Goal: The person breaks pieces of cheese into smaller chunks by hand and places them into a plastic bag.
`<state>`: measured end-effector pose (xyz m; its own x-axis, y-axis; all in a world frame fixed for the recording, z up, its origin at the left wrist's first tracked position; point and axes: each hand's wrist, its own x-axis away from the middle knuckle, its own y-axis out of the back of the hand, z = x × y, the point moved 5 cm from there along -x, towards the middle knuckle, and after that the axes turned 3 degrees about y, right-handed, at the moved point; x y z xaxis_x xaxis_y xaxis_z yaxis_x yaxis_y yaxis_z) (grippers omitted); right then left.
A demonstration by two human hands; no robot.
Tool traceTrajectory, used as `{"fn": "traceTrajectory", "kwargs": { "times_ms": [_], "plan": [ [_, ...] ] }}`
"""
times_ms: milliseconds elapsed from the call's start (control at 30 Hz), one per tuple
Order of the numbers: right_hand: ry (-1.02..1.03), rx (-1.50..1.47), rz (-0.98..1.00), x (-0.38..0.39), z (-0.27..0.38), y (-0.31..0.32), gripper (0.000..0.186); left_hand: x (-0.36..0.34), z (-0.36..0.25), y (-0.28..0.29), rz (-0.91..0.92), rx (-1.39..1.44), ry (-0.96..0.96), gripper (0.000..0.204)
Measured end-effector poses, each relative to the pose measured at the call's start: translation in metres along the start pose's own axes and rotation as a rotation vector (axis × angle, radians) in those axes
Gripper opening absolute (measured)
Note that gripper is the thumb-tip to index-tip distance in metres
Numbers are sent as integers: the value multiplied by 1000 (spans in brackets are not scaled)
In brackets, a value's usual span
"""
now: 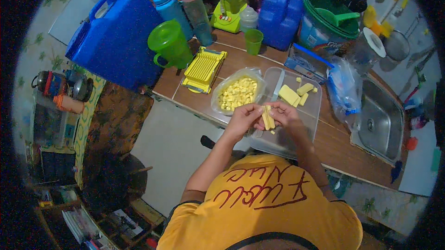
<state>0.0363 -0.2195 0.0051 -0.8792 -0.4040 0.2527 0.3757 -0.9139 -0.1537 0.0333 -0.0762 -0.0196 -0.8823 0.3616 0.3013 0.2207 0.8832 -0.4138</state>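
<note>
My left hand [245, 119] and my right hand [285, 114] meet over a clear plastic tray [311, 131]. Between their closed fingertips are thick yellow cheese sticks [267, 119], held side by side. A small cheese piece lies just below my fingers. Farther back on the tray sit a larger cheese block [289, 95] and several shorter pieces [304, 88]. A knife blade [279, 84] lies along the tray's left side, its other end covered by my hands. Left of the tray, a plastic bag [217, 97] is spread around many cheese cubes [238, 93].
A yellow slicer [204, 70] and green pitcher [169, 43] stand left on the tiled counter. Behind are blue jugs [281, 16], bottles [197, 13], a green cup [253, 41] and a bucket [324, 32]. Right are a blue box [307, 63], plastic bag [345, 85] and metal sink [382, 120].
</note>
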Motion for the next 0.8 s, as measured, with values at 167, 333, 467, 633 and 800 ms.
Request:
{"fn": "traceTrajectory", "kwargs": {
  "times_ms": [167,333,467,633,800],
  "plan": [
    [22,-310,-77,-10,-24,18,40,-3,3,1,-3,152,43,27],
    [115,-314,-160,-14,-28,29,35,-5,8,6,-46,249,45,27],
    [145,-269,-335,-15,-37,48,30,-7,14,-4,-61,-344,6,24],
    [190,-135,-364,-3,-20,53,29,-10,5,-30,-69,-971,-423,29],
    [243,-75,-385,6,-18,54,26,-9,12,-39,-8,-1176,-506,27]
  ]
}}
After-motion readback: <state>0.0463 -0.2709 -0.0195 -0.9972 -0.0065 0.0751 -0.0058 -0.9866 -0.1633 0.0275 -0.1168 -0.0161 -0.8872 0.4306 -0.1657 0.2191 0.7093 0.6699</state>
